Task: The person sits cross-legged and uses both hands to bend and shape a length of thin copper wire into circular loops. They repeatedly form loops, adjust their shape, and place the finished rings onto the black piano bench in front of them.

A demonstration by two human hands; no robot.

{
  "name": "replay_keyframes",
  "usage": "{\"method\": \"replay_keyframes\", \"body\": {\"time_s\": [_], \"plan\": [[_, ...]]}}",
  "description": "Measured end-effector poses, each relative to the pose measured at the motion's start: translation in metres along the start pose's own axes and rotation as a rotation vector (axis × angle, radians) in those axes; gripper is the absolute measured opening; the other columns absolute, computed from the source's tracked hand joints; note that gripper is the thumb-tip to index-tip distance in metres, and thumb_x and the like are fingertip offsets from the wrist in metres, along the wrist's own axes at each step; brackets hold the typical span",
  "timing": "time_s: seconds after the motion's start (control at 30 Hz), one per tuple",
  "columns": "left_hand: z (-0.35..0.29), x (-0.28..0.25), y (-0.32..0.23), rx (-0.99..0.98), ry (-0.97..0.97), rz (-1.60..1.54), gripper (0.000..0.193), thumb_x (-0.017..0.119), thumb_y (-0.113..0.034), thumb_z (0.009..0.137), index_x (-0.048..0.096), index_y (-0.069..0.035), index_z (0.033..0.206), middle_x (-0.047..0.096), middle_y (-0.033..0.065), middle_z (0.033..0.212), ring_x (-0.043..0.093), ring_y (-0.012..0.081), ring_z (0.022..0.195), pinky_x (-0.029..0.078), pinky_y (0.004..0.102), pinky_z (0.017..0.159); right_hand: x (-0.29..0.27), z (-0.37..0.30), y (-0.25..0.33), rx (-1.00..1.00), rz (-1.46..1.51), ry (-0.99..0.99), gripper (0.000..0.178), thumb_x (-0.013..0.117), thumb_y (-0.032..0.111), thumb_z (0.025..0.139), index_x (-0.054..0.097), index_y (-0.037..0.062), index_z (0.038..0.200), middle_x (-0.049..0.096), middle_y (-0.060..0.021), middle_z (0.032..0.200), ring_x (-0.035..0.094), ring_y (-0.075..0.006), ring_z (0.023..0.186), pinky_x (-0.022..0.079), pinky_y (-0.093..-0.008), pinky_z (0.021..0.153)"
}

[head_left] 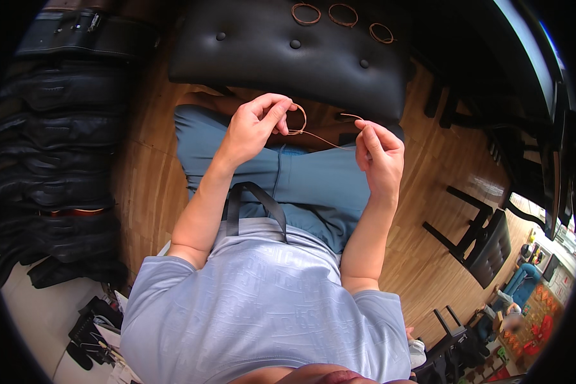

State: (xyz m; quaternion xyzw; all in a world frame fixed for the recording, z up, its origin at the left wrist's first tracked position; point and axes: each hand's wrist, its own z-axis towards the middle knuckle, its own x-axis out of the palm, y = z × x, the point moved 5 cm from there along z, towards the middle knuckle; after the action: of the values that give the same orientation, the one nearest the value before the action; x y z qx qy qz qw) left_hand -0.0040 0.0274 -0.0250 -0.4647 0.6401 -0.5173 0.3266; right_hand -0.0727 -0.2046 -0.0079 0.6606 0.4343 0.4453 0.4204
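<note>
Above my lap, my left hand (253,128) pinches a small loop of thin copper-coloured wire (305,119) between thumb and fingers. One strand runs from that loop across to my right hand (379,153), whose thumb and forefinger are closed on it. A short free end sticks out past the right fingertips, pointing left. Beyond my hands is a black padded bench (256,61) with buttoned upholstery. Three more copper-coloured coils lie on it: a left coil (306,24), a middle coil (343,25) and a right coil (382,42).
Black soft cases (64,141) stand in a row along the left. To the right, a black buttoned stool (489,249) is on the wooden floor (147,173). Large dark furniture (518,70) rises at the upper right. Farther off at the lower right is another person (512,320).
</note>
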Motion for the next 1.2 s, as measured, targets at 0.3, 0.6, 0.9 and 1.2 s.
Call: {"method": "replay_keyframes", "body": {"time_s": [0.3, 0.6, 0.9, 1.2], "plan": [[0.004, -0.003, 0.002, 0.048, -0.036, -0.087, 0.025, 0.057, -0.021, 0.104, 0.068, 0.002, 0.109, 0.060, 0.0000, 0.072, 0.060, 0.0079, 0.068, 0.053, 0.0245, 0.068, -0.004, 0.000, -0.008, -0.073, 0.181, 0.065, 0.021, 0.063, 0.015, 0.100, 0.073, 0.0012, 0.111, 0.055, -0.0022, 0.062, 0.046, -0.0092, 0.049, 0.034, -0.0238, 0.045], [0.005, -0.003, 0.005, 0.019, -0.062, -0.005, 0.025, 0.058, -0.022, 0.104, 0.069, 0.000, 0.109, 0.064, -0.0004, 0.072, 0.065, 0.0087, 0.071, 0.047, 0.0217, 0.064, 0.005, -0.005, -0.002, -0.299, 0.417, 0.383, 0.021, 0.060, 0.015, 0.101, 0.072, 0.0045, 0.115, 0.059, -0.0102, 0.072, 0.056, -0.0191, 0.060, 0.046, -0.0293, 0.050], [0.005, -0.003, 0.009, -0.026, -0.077, 0.021, 0.027, 0.059, -0.023, 0.103, 0.070, 0.000, 0.109, 0.064, -0.0003, 0.071, 0.065, 0.0077, 0.070, 0.050, 0.0229, 0.066, 0.017, -0.008, 0.006, -0.404, 0.443, 0.465, 0.019, 0.062, 0.013, 0.100, 0.073, 0.0033, 0.111, 0.063, -0.0155, 0.093, 0.065, -0.0256, 0.075, 0.059, -0.0380, 0.062], [0.004, -0.007, 0.007, 0.026, -0.116, -0.062, 0.026, 0.059, -0.023, 0.103, 0.070, 0.000, 0.110, 0.063, -0.0010, 0.072, 0.063, 0.0072, 0.069, 0.049, 0.0225, 0.067, 0.015, -0.006, -0.007, -0.066, 0.212, 0.072, 0.020, 0.063, 0.013, 0.100, 0.072, -0.0016, 0.110, 0.061, -0.0046, 0.070, 0.059, -0.0123, 0.060, 0.048, -0.0265, 0.053]]}}
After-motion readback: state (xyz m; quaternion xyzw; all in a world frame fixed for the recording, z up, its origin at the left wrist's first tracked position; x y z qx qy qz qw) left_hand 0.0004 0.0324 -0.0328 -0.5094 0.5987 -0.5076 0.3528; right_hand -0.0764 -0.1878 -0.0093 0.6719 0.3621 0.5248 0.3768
